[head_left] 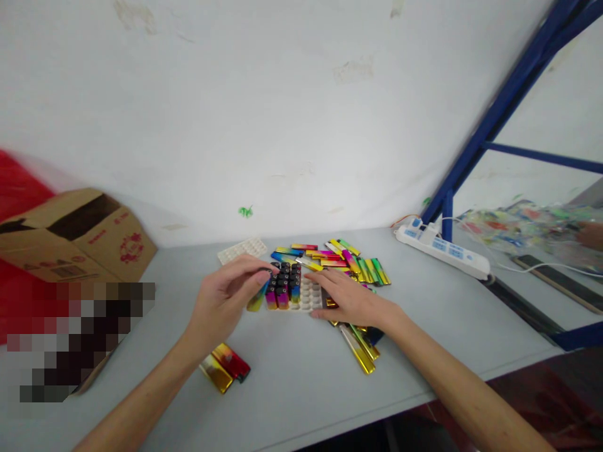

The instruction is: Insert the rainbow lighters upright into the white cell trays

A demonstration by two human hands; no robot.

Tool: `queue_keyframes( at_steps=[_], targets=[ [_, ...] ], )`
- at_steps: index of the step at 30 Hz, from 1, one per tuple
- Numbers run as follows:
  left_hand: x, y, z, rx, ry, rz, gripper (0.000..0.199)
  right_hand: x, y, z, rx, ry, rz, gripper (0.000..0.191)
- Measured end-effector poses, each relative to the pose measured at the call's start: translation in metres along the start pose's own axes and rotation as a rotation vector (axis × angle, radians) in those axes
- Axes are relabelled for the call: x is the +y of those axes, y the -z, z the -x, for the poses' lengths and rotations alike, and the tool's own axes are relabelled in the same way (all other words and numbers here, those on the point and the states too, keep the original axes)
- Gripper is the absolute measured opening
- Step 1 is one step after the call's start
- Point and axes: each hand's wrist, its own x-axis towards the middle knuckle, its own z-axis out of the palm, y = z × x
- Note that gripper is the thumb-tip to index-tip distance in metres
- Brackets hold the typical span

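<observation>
A white tray [308, 295] with round pockets lies on the grey table; several dark-topped lighters [282, 289] stand upright in its left part. My left hand [230, 292] is at the tray's left side, thumb and forefinger close together around the top of a blue-yellow lighter [257, 298], which is tilted. Over the tray's right edge, my right hand [343, 295] has its fingers apart, the fingertips near a yellow, shiny lighter [309, 264]. Many metallic coloured lighters [372, 271] lie behind and right of the tray. Two more, gold and red [232, 362], lie near my left forearm.
Behind my left hand lies another white tray [242, 249]. A cardboard box [80, 238] stands at the left. A power strip [443, 251] and blue metal frame [471, 150] are at the right. Another person's hand [591, 235] shows at the far right, by plastic-wrapped items [522, 226].
</observation>
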Motion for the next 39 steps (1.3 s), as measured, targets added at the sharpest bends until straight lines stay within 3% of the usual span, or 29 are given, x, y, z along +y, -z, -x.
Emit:
queue_keyframes(
  at_steps=[2,4,9,18,25,27,30,33,36,39],
  targets=[
    [-0.004,-0.004,0.001,-0.082,-0.105,0.006,0.009,-0.001,0.001,-0.001,-0.003,0.002,0.007,0.072],
    [-0.011,-0.010,0.004,-0.131,-0.228,-0.049,0.012,-0.002,0.002,-0.001,-0.002,0.009,0.015,0.072],
    [-0.027,-0.023,0.010,-0.166,-0.465,-0.298,0.013,-0.002,0.003,-0.002,0.011,0.038,0.018,0.070],
    [-0.035,-0.028,0.018,-0.218,-0.285,-0.442,0.012,-0.002,0.001,-0.001,0.027,0.052,0.020,0.064],
    [-0.033,-0.036,0.025,-0.219,-0.354,-0.480,0.032,0.000,0.000,-0.001,0.026,0.050,0.020,0.064],
    [-0.025,-0.027,0.020,-0.144,-0.306,-0.465,0.039,0.001,0.000,0.001,0.026,0.045,0.020,0.064],
    [-0.020,-0.002,0.006,-0.024,-0.221,-0.505,0.028,0.001,0.000,0.002,0.022,0.043,0.024,0.065],
    [-0.035,0.031,-0.006,-0.146,-0.007,-0.684,0.032,0.001,0.000,0.002,0.020,0.038,0.028,0.065],
    [-0.061,0.058,-0.009,-0.342,0.274,-0.831,0.041,0.000,0.000,0.001,0.020,0.035,0.027,0.064],
    [-0.082,0.072,-0.006,-0.472,0.357,-0.830,0.051,0.000,0.000,0.001,0.018,0.025,0.021,0.063]
  ],
)
